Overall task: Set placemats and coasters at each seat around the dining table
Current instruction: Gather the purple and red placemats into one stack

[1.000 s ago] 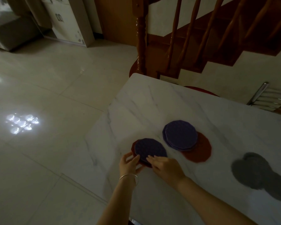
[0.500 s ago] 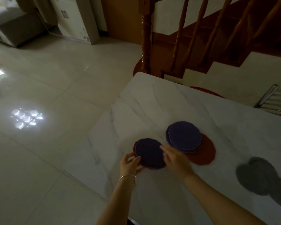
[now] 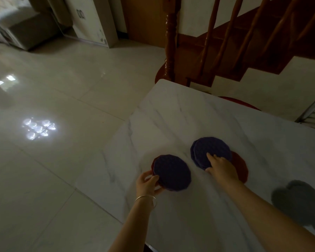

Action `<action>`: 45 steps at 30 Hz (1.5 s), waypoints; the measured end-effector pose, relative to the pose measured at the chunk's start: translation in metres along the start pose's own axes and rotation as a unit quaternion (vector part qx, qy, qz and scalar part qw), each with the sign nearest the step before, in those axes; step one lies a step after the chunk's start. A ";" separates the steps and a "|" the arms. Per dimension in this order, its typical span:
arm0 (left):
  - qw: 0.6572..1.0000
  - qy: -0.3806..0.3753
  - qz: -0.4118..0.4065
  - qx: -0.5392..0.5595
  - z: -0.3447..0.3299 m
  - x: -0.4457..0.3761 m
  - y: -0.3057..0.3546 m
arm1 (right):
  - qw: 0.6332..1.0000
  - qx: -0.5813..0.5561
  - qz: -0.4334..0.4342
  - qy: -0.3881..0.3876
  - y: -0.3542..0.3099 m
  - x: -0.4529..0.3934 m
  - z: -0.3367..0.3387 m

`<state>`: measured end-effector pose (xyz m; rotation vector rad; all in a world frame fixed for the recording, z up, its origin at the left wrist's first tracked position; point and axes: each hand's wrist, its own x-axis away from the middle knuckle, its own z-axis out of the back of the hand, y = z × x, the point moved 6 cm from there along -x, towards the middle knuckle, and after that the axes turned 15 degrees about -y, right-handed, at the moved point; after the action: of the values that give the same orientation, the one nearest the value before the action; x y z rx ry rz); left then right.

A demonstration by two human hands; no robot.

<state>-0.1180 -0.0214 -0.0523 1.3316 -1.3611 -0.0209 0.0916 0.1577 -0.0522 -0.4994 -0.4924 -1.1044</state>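
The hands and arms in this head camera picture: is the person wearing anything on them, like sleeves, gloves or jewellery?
Both forearms are bare, with no sleeve showing anywhere in the picture. The left hand has a thin, plain silver-coloured bangle round the wrist. The right hand has nothing on its wrist, and neither hand wears a glove. The dim, blurred picture is too unclear to tell about rings.

two hands are in view, the left hand (image 3: 147, 182) and the right hand (image 3: 221, 167). purple round mats lie in two spots: one purple mat (image 3: 172, 172) near left, and a purple stack (image 3: 210, 151) farther right, at least two deep, exact count unclear. two red mats show: a red edge (image 3: 154, 163) under the near purple one and a red mat (image 3: 240, 168) under the stack. two overlapping grey mats (image 3: 298, 199) lie at the near right. one bracelet (image 3: 145, 198), one marble table (image 3: 180, 115).
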 end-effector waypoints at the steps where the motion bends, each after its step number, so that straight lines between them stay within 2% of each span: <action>1: 1.000 0.000 0.001 0.001 0.000 -0.001 -0.001 | 1.000 -0.007 0.004 0.002 0.002 -0.001 0.001; 3: 1.000 0.001 0.001 -0.003 0.000 -0.003 -0.001 | 1.000 0.002 0.011 0.009 0.006 -0.001 0.002; 5: 1.000 0.004 0.004 -0.008 0.000 -0.004 -0.002 | 0.996 0.080 0.023 0.015 0.005 0.000 0.001; 8: 1.000 0.001 0.004 -0.010 -0.001 -0.004 0.000 | 0.972 0.229 0.057 0.023 -0.007 0.004 -0.008; 11: 1.000 -0.004 -0.001 -0.007 -0.002 -0.003 0.003 | 0.959 0.271 0.076 0.033 -0.014 0.005 -0.007; 14: 1.000 -0.006 0.004 -0.002 -0.003 -0.001 0.003 | 0.983 0.146 0.036 0.102 -0.018 0.022 0.020; 17: 1.000 -0.007 0.014 0.001 -0.003 -0.001 0.000 | 0.974 -0.039 0.047 0.216 -0.033 0.054 0.049; 20: 1.000 -0.002 0.023 0.008 -0.003 -0.001 -0.003 | 0.954 -0.037 0.131 0.267 -0.074 0.082 0.045; 23: 1.000 0.004 0.026 0.006 -0.003 0.000 -0.005 | 0.952 0.034 0.195 0.232 -0.114 0.095 0.006; 26: 1.000 -0.002 0.018 0.014 -0.005 0.002 -0.003 | 0.962 0.019 0.212 0.172 -0.131 0.097 -0.028; 30: 0.999 -0.023 0.013 0.018 -0.009 0.005 -0.001 | 0.966 0.010 0.206 0.155 -0.134 0.098 -0.032; 34: 1.000 -0.026 0.006 -0.012 -0.008 0.005 -0.002 | 0.956 -0.048 0.261 0.129 -0.125 0.092 -0.026; 36: 1.000 -0.022 0.008 -0.011 -0.007 0.005 -0.002 | 0.961 -0.097 0.219 0.141 -0.103 0.077 -0.015; 39: 1.000 -0.022 0.013 0.005 -0.006 0.004 -0.001 | 0.981 -0.098 0.096 0.138 -0.055 0.047 0.001; 42: 1.000 -0.020 0.014 0.015 -0.006 0.004 0.000 | 0.996 -0.027 0.013 0.083 -0.011 0.025 0.002; 45: 1.000 -0.021 0.014 0.008 -0.006 0.002 0.000 | 1.000 -0.015 -0.006 0.001 0.015 0.010 -0.008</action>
<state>-0.1134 -0.0188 -0.0490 1.3321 -1.4170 -0.0201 0.1098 0.1516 -0.0542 -0.5215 -0.4784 -1.1246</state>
